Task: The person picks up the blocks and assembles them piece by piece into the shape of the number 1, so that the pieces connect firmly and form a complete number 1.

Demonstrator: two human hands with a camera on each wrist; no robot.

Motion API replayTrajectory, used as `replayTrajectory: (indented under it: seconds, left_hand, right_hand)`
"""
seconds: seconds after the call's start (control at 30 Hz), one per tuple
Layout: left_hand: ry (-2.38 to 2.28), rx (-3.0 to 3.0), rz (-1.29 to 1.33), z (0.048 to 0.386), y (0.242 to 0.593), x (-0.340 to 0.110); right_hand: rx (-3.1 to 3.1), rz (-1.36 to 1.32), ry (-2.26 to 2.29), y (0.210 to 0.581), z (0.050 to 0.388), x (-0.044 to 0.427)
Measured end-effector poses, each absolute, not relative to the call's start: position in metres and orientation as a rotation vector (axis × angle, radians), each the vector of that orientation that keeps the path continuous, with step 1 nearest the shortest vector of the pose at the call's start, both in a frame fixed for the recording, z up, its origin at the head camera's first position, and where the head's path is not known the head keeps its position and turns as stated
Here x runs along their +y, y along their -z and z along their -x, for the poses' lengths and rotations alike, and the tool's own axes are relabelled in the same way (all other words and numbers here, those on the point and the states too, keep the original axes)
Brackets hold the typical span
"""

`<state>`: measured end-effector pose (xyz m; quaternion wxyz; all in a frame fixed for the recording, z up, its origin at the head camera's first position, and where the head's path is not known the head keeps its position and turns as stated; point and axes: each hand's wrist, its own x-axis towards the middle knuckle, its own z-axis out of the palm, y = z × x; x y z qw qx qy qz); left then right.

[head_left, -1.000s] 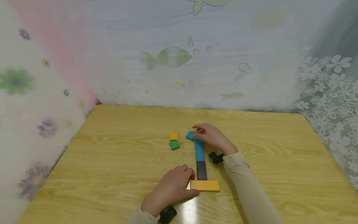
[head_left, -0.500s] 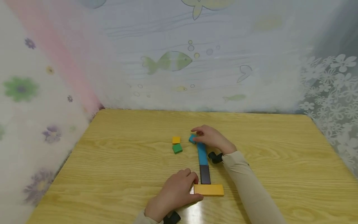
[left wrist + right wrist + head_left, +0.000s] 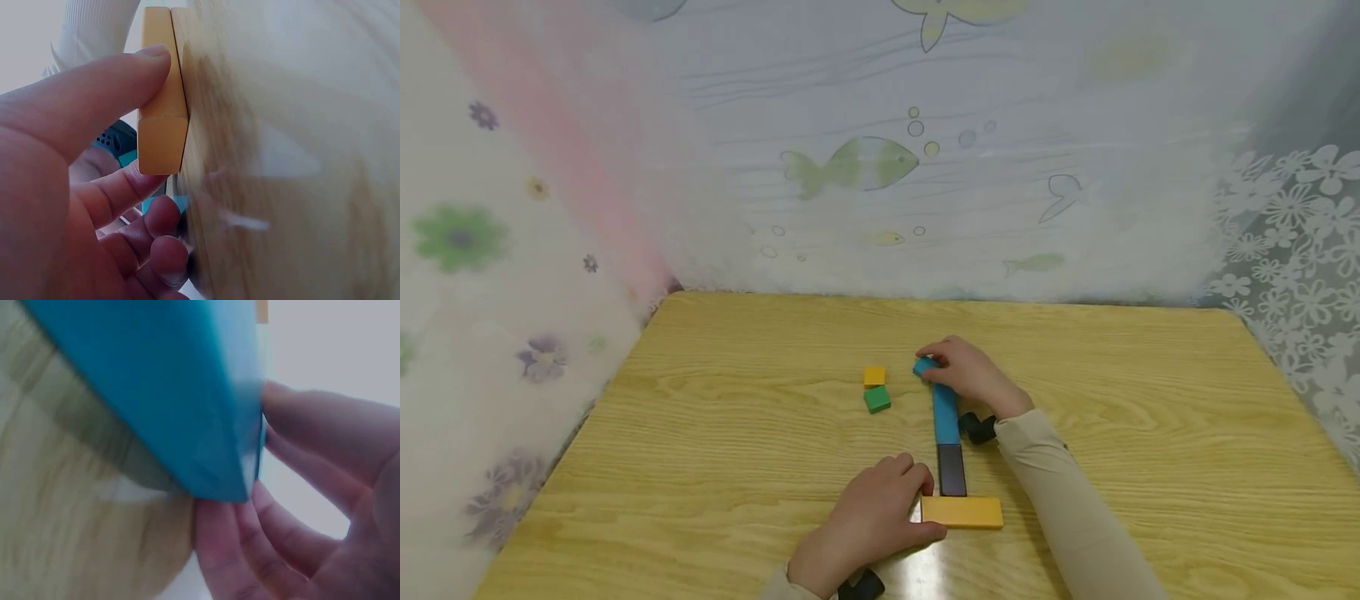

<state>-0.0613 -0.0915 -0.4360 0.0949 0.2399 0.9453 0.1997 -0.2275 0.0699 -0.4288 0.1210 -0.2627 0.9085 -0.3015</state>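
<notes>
A long yellow block (image 3: 966, 512) lies crosswise on the table, and my left hand (image 3: 872, 512) pinches its left end. In the left wrist view the thumb (image 3: 134, 72) presses one side of this block, the index finger at the other. Behind it a dark block (image 3: 952, 471) and a long blue block (image 3: 947, 417) run end to end away from me. At the far end my right hand (image 3: 973, 375) pinches a small blue block (image 3: 922, 367) between thumb and fingers. In the right wrist view the long blue block (image 3: 169, 387) mostly hides the small one.
Left of the row lie a small yellow block (image 3: 875, 377) and a green block (image 3: 877, 399), close together. The wooden table (image 3: 715, 467) meets a patterned wall (image 3: 737, 167) at the back. Black wrist mounts (image 3: 977, 428) sit by both wrists.
My right fingers have closed round the small blue block, and it has turned and moved slightly towards the row. My left hand stays on the yellow block. The head view has shifted a little.
</notes>
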Motion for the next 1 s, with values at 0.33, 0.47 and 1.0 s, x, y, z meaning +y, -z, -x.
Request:
replayTrajectory:
  seconds: [0.33,0.47,1.0]
  left_hand:
    - [-0.596,2.809,-0.71,0.061,0.436,-0.091]
    - [-0.592,2.808,-0.701,0.06,0.436,-0.091]
    - [-0.59,2.792,-0.716,0.061,0.438,-0.092]
  right_hand:
    - [2.699,0.615,0.951,0.433,0.237,0.086]
    - [2.692,0.549,0.965,0.433,0.239,0.092]
    - [2.687,0.527,0.996,0.435,0.236,0.1]
